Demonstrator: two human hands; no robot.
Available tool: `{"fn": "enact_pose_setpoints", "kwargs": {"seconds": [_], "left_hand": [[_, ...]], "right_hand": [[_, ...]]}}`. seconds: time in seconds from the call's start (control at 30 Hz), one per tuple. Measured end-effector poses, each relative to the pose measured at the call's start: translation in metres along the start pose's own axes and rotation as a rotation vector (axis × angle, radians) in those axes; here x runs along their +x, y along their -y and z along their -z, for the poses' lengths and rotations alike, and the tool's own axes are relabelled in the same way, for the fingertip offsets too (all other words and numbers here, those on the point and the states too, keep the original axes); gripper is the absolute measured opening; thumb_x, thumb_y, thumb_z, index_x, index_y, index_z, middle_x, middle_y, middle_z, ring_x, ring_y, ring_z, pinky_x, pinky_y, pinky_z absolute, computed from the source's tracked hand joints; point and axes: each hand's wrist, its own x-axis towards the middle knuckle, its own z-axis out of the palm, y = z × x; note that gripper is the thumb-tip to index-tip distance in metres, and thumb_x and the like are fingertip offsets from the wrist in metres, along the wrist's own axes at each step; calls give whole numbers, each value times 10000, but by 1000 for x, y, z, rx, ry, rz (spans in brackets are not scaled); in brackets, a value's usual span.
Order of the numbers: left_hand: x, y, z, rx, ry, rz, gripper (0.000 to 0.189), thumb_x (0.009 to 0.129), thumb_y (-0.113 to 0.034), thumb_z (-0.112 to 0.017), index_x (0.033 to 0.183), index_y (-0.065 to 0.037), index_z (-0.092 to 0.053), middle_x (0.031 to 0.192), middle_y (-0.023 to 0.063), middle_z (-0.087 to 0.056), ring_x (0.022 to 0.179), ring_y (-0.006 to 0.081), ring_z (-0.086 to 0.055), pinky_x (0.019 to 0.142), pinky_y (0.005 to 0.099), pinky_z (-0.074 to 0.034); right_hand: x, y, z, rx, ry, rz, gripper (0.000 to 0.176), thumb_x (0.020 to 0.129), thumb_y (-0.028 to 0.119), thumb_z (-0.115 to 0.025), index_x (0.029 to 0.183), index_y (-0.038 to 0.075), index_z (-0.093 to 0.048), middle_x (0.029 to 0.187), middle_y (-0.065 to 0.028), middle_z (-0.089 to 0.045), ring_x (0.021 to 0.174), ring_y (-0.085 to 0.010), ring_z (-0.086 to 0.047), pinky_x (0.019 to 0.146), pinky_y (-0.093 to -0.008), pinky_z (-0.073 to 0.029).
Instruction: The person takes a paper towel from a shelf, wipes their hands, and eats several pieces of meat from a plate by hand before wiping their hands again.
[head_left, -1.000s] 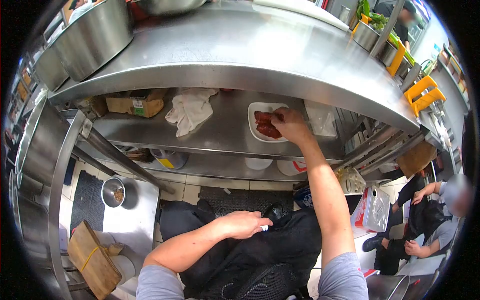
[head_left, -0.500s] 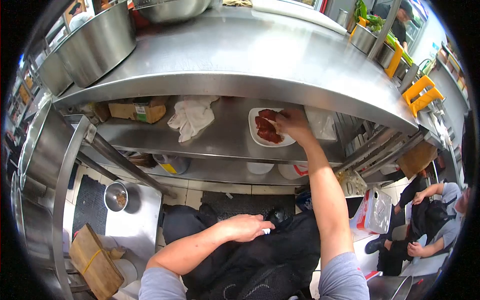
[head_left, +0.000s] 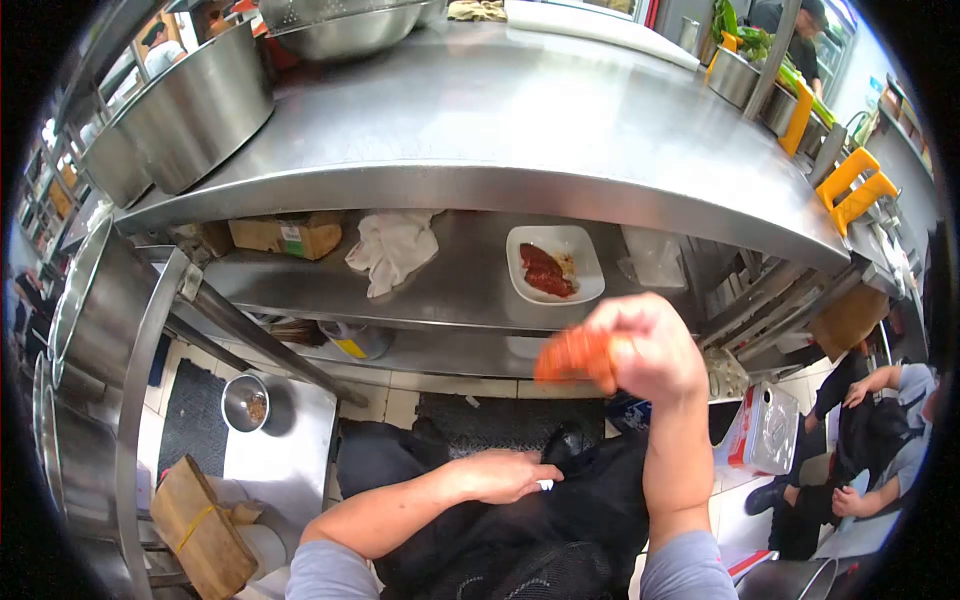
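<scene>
A piece of red food, blurred by motion, is gripped in the fingers of my right hand, in front of the lower shelf. Behind it on that shelf stands a white square dish with dark red pieces and some light crumbs inside. My left hand rests low over the dark apron, its fingers closed around a small white object that I cannot make out.
Large metal pots stand on the steel counter at the left. A white cloth and a cardboard box lie on the shelf. A metal bowl is at lower left. Another person sits at the right.
My right hand has lifted a red piece out of the dish and come back toward me. Fewer pieces lie in the dish. My left hand stays nearly where it was.
</scene>
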Motion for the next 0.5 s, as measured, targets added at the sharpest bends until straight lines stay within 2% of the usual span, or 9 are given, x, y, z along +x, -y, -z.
{"fn": "enact_pose_setpoints", "kwargs": {"seconds": [0.07, 0.1, 0.17, 0.2, 0.23, 0.27, 0.3, 0.4, 0.5], "left_hand": [[7, 19, -27, -14, -242, -189, 377, 1004, -232, -524, 1375, -170, -541, 1087, 210, -637, 1019, 432, -639, 858, 496, -536], [27, 79, -89, -252, -343, -316, 382, 980, -199, -542, 1360, -155, -542, 1080, 219, -635, 1033, 431, -629, 857, 501, -526], [-6, -6, 5, -33, -76, -106, 367, 960, -179, -552, 1325, -132, -555, 1053, 228, -628, 1007, 433, -630, 838, 511, -520], [-10, -12, 18, -60, -64, -177, 338, 962, -184, -552, 1293, -118, -570, 1028, 230, -621, 965, 435, -637, 820, 515, -522], [-5, 13, -17, -228, -188, -152, 332, 962, -176, -550, 1289, -129, -574, 1014, 215, -619, 942, 436, -643, 808, 512, -526], [-5, 11, -12, -189, -172, -147, 335, 967, -178, -545, 1299, -138, -571, 1013, 210, -620, 939, 434, -645, 801, 511, -528], [-7, 6, -6, -158, -152, -143, 338, 973, -181, -540, 1308, -147, -569, 1012, 204, -621, 937, 432, -647, 795, 511, -530], [-5, -14, 12, -107, 20, -23, 352, 981, -193, -534, 1331, -177, -564, 1007, 198, -622, 933, 429, -649, 780, 510, -534], [-7, -4, 3, -108, -53, -100, 369, 987, -219, -541, 1355, -204, -553, 1013, 199, -620, 934, 428, -649, 777, 505, -539]], "right_hand": [[-18, 7, -27, -44, 147, 89, 259, 859, 65, -752, 1095, -28, -700, 951, -96, -722, 767, -135, -665, 660, -260, -532], [-24, 11, -42, -72, 196, 169, 234, 852, 42, -745, 1076, -21, -716, 943, -100, -726, 782, -132, -667, 663, -256, -525], [-32, 27, -64, -159, 294, 123, 305, 802, 94, -809, 960, -142, -700, 801, -213, -702, 612, -249, -592, 538, -346, -426], [-34, 29, -70, -129, 345, 136, 264, 818, 70, -796, 949, -142, -709, 805, -222, -705, 615, -263, -597, 541, -351, -430], [-34, 29, -75, -99, 396, 148, 224, 834, 45, -783, 939, -142, -719, 809, -231, -708, 618, -277, -602, 544, -355, -433], [-29, 31, -84, -43, 412, 215, 159, 855, 32, -759, 889, -121, -733, 780, -209, -704, 628, -276, -608, 534, -340, -426], [-39, 25, -83, -72, 383, 301, 250, 840, 118, -794, 953, -91, -719, 831, -192, -721, 671, -255, -670, 601, -343, -502], [-50, 5, -91, 5, 289, 458, 224, 830, 98, -779, 911, -101, -717, 759, -158, -696, 617, -257, -632, 564, -338, -482], [-39, 13, -80, -39, 391, 564, 219, 827, 84, -778, 916, -107, -717, 769, -163, -700, 625, -261, -638, 560, -337, -482]]}}
